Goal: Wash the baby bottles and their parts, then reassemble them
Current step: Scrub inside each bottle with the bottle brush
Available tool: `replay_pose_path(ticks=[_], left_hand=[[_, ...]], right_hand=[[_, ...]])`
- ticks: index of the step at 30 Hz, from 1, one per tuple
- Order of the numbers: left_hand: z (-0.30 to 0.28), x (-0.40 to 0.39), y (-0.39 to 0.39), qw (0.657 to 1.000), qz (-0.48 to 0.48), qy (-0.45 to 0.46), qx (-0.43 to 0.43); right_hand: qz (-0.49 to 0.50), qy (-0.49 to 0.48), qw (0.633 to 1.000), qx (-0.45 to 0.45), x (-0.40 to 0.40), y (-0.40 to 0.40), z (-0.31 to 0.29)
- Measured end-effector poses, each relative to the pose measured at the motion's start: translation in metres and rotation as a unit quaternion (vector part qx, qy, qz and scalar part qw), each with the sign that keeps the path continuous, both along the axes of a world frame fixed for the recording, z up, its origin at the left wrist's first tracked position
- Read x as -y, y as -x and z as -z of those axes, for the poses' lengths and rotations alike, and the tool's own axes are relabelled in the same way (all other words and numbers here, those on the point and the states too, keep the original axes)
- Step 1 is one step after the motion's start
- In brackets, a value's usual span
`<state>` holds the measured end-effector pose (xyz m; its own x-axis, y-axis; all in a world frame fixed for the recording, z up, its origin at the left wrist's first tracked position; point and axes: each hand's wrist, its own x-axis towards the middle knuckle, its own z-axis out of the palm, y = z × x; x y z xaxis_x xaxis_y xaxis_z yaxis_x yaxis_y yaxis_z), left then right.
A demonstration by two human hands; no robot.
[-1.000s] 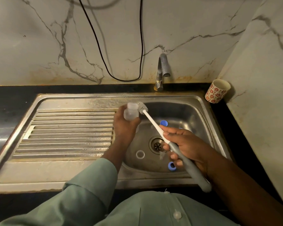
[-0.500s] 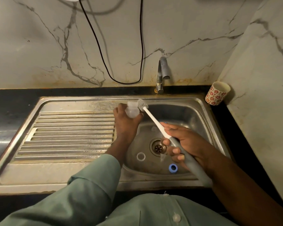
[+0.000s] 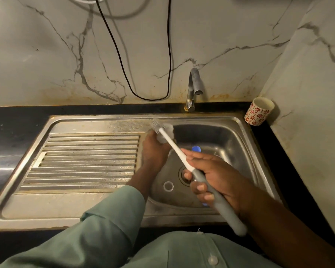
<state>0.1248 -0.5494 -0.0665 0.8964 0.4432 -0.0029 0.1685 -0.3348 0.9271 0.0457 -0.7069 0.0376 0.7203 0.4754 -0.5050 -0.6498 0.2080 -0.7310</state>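
Clear plastic baby bottle (image 3: 163,139) gripped in left hand (image 3: 155,151), tilted; right hand (image 3: 211,176) clamped on long white-and-grey bottle brush (image 3: 182,153), bristles at its mouth

No text, label, brand, number or sign is showing legibly anywhere. The cup (image 3: 259,111) standing at the back right corner of the tabletop is carrying only a red flower-like pattern, not letters. The bottle (image 3: 165,135) and the brush (image 3: 197,176) are showing no print that can be made out, and the sink (image 3: 52,213) is bearing no readable stamp.
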Motion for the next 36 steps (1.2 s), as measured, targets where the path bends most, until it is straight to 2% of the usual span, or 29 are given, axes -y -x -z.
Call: replay_pose_path(ticks=[5,8,17,21,23,26,29,33,36], left_hand=[[-0.001,0.0,0.002,0.999,-0.033,0.002,0.022],[-0.002,-0.003,0.0,0.998,-0.046,0.018,0.034],[0.001,0.003,0.001,0.999,0.025,-0.01,0.034],[-0.006,-0.002,-0.003,0.998,0.008,0.044,0.048],[-0.01,-0.003,-0.007,0.998,0.02,0.027,0.058],[-0.011,0.007,-0.003,0.993,0.102,-0.032,0.059],[-0.009,0.003,-0.001,0.992,0.1,0.027,0.068],[-0.007,-0.002,-0.002,0.99,0.102,0.051,0.087],[-0.007,0.003,-0.002,0.99,0.059,0.083,0.098]], right_hand=[[0.025,0.031,0.998,0.046,0.015,-0.001,-0.003],[0.03,0.054,0.998,0.031,0.026,-0.003,0.003],[0.056,0.036,0.998,-0.011,0.015,-0.016,0.011],[0.021,0.011,1.0,-0.014,0.023,-0.008,0.005],[0.019,0.013,1.0,-0.01,0.022,-0.009,0.002],[0.049,0.033,0.998,-0.007,0.019,-0.022,-0.002],[0.035,0.018,0.999,-0.005,0.024,-0.018,-0.003],[0.035,0.001,0.999,-0.013,0.028,-0.018,-0.003],[0.032,-0.023,0.999,-0.034,0.03,-0.019,-0.008]])
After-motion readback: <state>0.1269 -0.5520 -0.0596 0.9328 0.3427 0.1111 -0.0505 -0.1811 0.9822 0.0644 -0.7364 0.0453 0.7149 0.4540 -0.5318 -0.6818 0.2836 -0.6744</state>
